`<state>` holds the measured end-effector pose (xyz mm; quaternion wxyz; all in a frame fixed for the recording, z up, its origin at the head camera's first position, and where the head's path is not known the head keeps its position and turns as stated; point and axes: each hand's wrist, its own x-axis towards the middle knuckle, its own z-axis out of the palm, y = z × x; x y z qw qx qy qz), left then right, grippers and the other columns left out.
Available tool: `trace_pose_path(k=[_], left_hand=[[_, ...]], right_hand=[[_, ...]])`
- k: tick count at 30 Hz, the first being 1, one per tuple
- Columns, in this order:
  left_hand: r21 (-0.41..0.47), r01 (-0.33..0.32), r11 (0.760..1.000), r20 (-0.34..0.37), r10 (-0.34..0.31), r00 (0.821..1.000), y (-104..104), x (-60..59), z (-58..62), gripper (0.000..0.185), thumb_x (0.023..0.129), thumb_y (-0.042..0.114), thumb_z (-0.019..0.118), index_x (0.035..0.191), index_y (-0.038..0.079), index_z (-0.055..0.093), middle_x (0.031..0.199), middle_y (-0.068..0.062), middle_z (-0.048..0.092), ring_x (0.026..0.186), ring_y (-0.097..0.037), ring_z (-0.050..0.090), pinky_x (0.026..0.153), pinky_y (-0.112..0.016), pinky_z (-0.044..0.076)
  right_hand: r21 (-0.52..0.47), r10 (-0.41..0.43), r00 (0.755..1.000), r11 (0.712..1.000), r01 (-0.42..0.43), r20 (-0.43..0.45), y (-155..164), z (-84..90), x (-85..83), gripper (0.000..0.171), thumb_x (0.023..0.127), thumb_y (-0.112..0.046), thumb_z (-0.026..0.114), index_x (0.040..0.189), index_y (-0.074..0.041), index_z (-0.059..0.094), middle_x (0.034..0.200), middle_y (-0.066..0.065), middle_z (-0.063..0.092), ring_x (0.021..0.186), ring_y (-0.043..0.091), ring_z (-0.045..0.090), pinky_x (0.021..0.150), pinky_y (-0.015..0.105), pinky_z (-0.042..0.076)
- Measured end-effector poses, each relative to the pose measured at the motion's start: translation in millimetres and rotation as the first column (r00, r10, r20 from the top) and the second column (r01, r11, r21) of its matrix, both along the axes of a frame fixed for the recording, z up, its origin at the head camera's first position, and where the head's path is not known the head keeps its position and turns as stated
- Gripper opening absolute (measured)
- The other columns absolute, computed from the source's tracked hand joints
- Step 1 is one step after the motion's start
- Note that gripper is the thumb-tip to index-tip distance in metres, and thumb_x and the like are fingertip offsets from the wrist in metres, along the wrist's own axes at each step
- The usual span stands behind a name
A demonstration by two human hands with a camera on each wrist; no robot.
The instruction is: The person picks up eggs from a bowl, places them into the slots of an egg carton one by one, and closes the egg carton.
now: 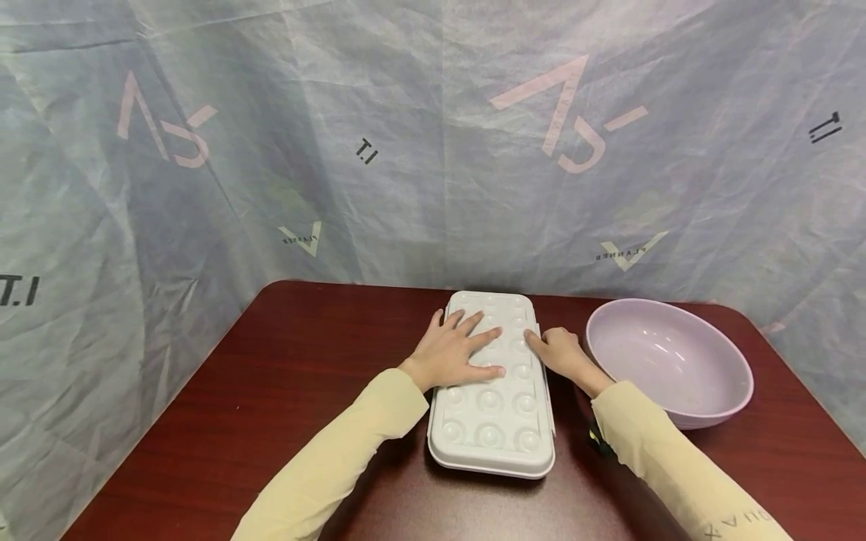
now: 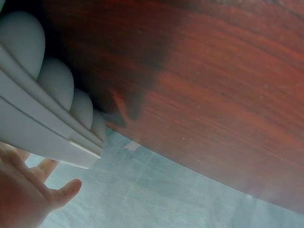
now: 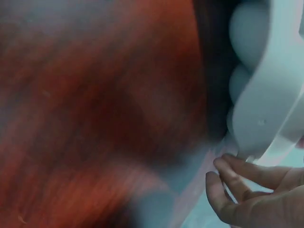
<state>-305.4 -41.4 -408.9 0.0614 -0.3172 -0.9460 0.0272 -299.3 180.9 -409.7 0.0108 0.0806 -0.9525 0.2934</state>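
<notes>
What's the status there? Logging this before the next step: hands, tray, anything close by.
Left hand flat on white tray lid. Right hand, fingers curled at its right edge. Lavender bowl just right, apart.

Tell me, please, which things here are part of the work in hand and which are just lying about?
In use: egg tray, left hand flat on its lid, right hand at its right edge.
Lying about: bowl, table, backdrop sheet.
</notes>
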Motion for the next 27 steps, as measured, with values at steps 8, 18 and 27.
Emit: trace_pose_path(k=[8, 18, 27], left_hand=[[-0.014, -0.004, 1.0, 0.003, 0.004, 1.0, 0.4, -0.4, 0.6, 0.077, 0.074, 0.084, 0.017, 0.141, 0.046, 0.02, 0.152, 0.003, 0.02, 0.139, -0.03, 0.02, 0.106, -0.059, 0.016], [-0.013, -0.004, 1.0, -0.013, 0.004, 1.0, 0.6, -1.1, -2.1, 0.078, 0.073, 0.084, 0.014, 0.141, 0.047, 0.019, 0.153, 0.003, 0.02, 0.139, -0.031, 0.02, 0.105, -0.059, 0.017], [-0.005, -0.001, 1.0, -0.006, 0.001, 1.0, 0.2, -2.4, -3.0, 0.078, 0.074, 0.084, 0.014, 0.142, 0.046, 0.019, 0.152, 0.002, 0.02, 0.139, -0.031, 0.019, 0.106, -0.059, 0.015]], right_hand=[[0.004, -0.006, 0.999, 1.0, 0.006, -0.032, -1.3, 0.7, 23.5, 0.05, 0.095, -0.029, 0.042, 0.048, -0.015, 0.037, 0.045, -0.003, 0.033, 0.041, 0.011, 0.033, 0.042, 0.025, 0.031], [0.049, 0.072, 0.994, 0.996, -0.076, 0.077, 4.7, 15.2, 47.6, 0.047, 0.089, -0.032, 0.052, 0.048, -0.017, 0.035, 0.045, -0.008, 0.028, 0.043, 0.007, 0.029, 0.044, 0.024, 0.028], [-0.016, 0.145, 0.964, 0.989, -0.145, 0.222, 8.6, 25.5, 76.9, 0.042, 0.084, -0.034, 0.061, 0.051, -0.01, 0.051, 0.049, -0.009, 0.025, 0.048, 0.007, 0.025, 0.045, 0.023, 0.024]])
